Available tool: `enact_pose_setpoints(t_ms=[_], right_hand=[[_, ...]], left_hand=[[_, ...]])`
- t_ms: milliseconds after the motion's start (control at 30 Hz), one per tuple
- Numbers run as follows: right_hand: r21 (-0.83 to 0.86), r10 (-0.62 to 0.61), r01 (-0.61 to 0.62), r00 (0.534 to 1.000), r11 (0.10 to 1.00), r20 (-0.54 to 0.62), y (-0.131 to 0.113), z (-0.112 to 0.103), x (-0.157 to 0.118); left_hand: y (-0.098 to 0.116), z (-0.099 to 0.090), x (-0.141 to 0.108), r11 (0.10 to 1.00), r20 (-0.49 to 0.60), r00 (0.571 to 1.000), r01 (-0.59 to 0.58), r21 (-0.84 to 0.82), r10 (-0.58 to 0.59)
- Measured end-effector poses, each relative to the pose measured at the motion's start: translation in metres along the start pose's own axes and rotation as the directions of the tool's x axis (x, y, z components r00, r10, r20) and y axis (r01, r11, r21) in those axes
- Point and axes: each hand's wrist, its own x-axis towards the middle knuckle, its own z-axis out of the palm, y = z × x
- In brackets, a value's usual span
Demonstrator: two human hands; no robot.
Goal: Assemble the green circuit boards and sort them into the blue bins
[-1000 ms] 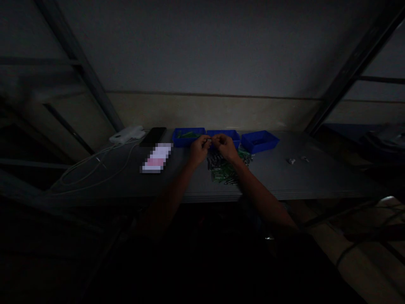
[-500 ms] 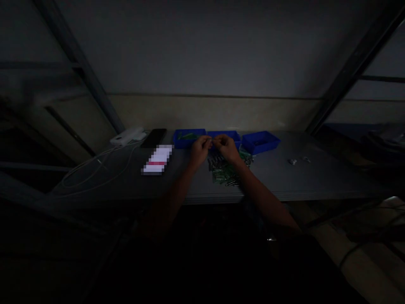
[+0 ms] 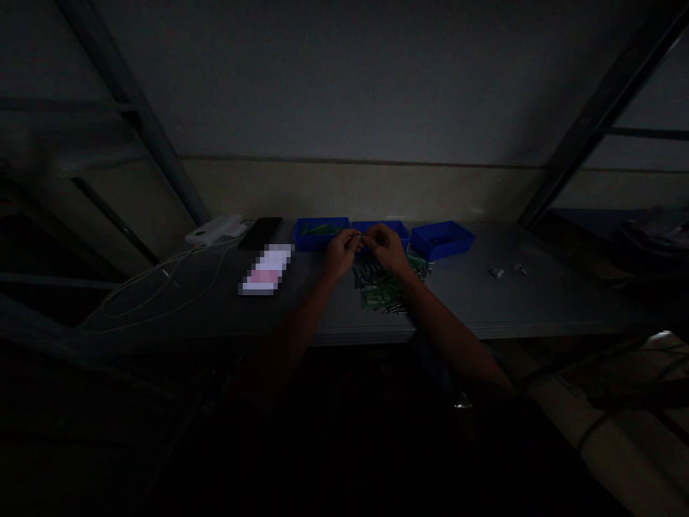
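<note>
My left hand (image 3: 342, 253) and my right hand (image 3: 387, 247) meet fingertip to fingertip in front of the middle blue bin (image 3: 399, 230). Both are closed in a pinch; whatever sits between the fingers is too small and dark to name. Below them on the table lies a pile of green and silvery slender pieces (image 3: 385, 293), partly covered by my right hand and forearm. Beyond my left hand, the left blue bin (image 3: 323, 221) holds green pieces. To the right stands another blue bin (image 3: 446, 248) with a few small dark things inside.
A lit phone (image 3: 268, 270), its screen blurred out, lies on the grey table (image 3: 306, 316). Behind it are a dark flat device (image 3: 261, 233) and a white power strip (image 3: 215, 231) with cables. Two small pale items, one a shiny piece (image 3: 496, 273), rest at right. Metal posts flank the table.
The view has shifted slightly. My hands stay together in nearly the same place, with only small finger movement.
</note>
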Motion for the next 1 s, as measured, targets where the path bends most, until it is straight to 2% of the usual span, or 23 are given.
enact_pose_setpoints(t_ms=[100, 300, 467, 600, 733, 833, 1000], right_hand=[[-0.007, -0.033, 0.033, 0.999, 0.999, -0.004, -0.004, 0.001, 0.000], [0.005, 0.029, -0.029, 0.999, 1.000, -0.029, -0.007, 0.005, -0.001], [-0.120, -0.005, 0.003, 1.000, 0.993, -0.018, -0.011, 0.004, -0.004], [-0.171, 0.011, -0.012, 1.000, 0.985, -0.007, -0.015, 0.001, -0.005], [-0.158, 0.034, -0.039, 0.999, 0.987, -0.034, -0.015, 0.000, -0.004], [-0.148, 0.050, -0.056, 0.998, 0.987, -0.044, -0.013, 0.000, -0.004], [-0.161, 0.019, -0.019, 1.000, 0.987, 0.000, -0.012, 0.002, -0.005]], left_hand=[[0.001, 0.001, 0.001, 0.999, -0.023, 1.000, -0.013, 0.029, 0.013], [0.002, -0.001, 0.002, 0.998, -0.067, 0.998, -0.005, 0.064, 0.009], [0.007, -0.002, 0.000, 0.994, -0.086, 0.996, 0.006, 0.113, 0.004], [0.011, -0.004, -0.001, 1.000, -0.106, 0.994, 0.004, 0.024, -0.001], [0.011, -0.005, -0.001, 0.999, -0.049, 0.999, -0.015, -0.051, 0.013], [0.010, -0.005, 0.000, 0.999, -0.053, 0.998, -0.024, -0.032, 0.023], [0.005, -0.007, 0.001, 0.999, -0.096, 0.995, 0.042, 0.021, -0.039]])
